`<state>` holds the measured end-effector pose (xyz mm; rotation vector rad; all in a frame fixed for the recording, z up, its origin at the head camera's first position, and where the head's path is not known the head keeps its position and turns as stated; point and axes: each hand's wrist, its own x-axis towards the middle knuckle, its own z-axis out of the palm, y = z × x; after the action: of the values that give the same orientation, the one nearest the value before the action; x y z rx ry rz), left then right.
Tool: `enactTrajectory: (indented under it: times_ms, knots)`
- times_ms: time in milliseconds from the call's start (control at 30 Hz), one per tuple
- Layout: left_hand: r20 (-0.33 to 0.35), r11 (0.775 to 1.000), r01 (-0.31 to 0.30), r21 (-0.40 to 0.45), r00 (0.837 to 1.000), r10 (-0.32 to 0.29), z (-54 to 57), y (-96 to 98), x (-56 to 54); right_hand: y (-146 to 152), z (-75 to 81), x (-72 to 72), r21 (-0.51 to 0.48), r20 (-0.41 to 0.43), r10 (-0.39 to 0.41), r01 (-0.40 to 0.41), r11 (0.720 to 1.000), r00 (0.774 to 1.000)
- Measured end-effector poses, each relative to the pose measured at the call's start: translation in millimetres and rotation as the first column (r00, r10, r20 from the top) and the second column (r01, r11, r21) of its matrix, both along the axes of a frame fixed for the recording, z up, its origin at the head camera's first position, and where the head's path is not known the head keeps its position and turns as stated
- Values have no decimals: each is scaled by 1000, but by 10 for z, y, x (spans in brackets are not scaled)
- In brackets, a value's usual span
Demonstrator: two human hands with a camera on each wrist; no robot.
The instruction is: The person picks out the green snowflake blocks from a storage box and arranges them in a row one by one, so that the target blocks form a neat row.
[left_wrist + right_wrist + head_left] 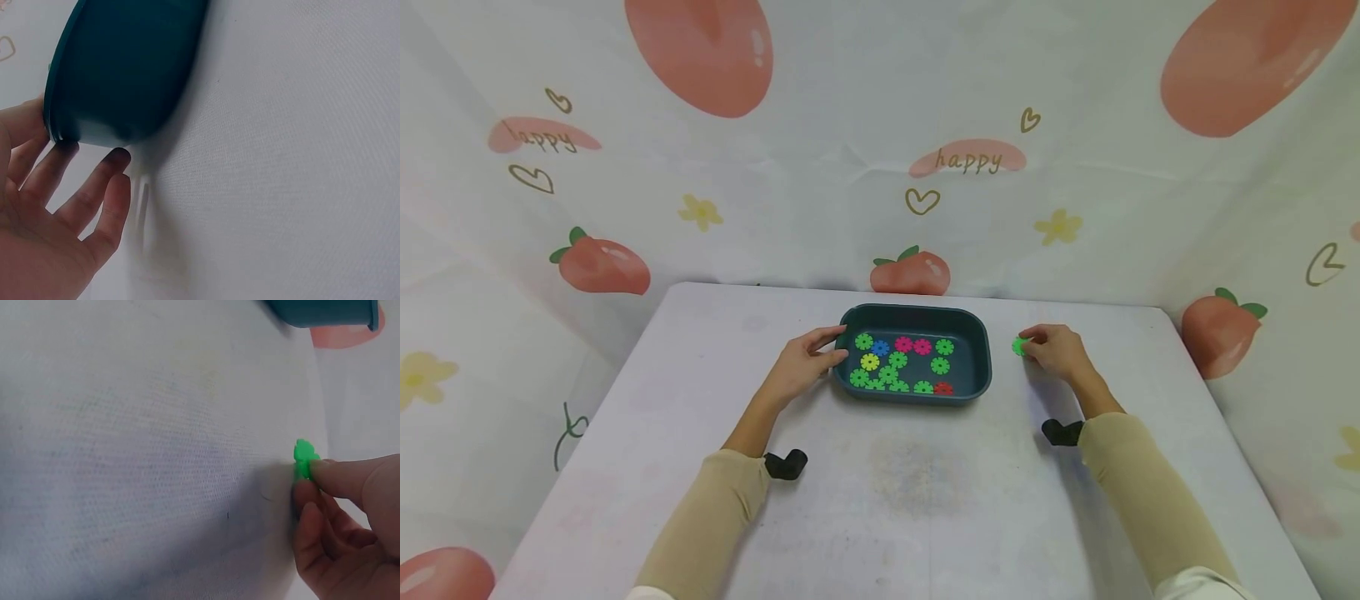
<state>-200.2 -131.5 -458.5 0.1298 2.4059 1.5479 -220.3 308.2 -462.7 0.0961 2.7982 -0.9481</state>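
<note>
A dark teal rectangular tray (913, 398) holds several small notched plastic discs, mostly green, with pink, blue, yellow and red ones among them. At its left end my left hand (801, 364) grips the rim, thumb and index finger at the edge. In the left wrist view the other fingers (94, 194) sit below the rim, their tips at the outer wall. Right of the tray and apart from it, my right hand (1057, 350) pinches a green notched disc (304, 453) between thumb and fingers. Those fingers partly cover the disc, close to the tabletop.
A white-covered table (917, 500) carries the tray near its far edge. Behind it hangs a white curtain (820, 167) printed with fruit, hearts and flowers. Black straps or mounts (786, 465) stick out from both wrists.
</note>
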Motion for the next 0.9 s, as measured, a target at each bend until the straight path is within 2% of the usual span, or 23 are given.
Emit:
enactTrajectory:
  times_ms: [167, 600, 900]
  knots:
    - [-4, 1000, 2, 3, 1000, -2, 13, 1, 8, -38, -24, -21, 52, -46, 2, 0, 999, 999]
    - [3, 1000, -10, 4, 1000, 10, 22, 11, 13, -57, -25, -9, 69, -43, 16, -13, 998, 999]
    - [23, 1000, -8, 22, 1000, 7, 6, 0, 3, -74, 64, 15, 141, -140, 100, -80, 987, 985]
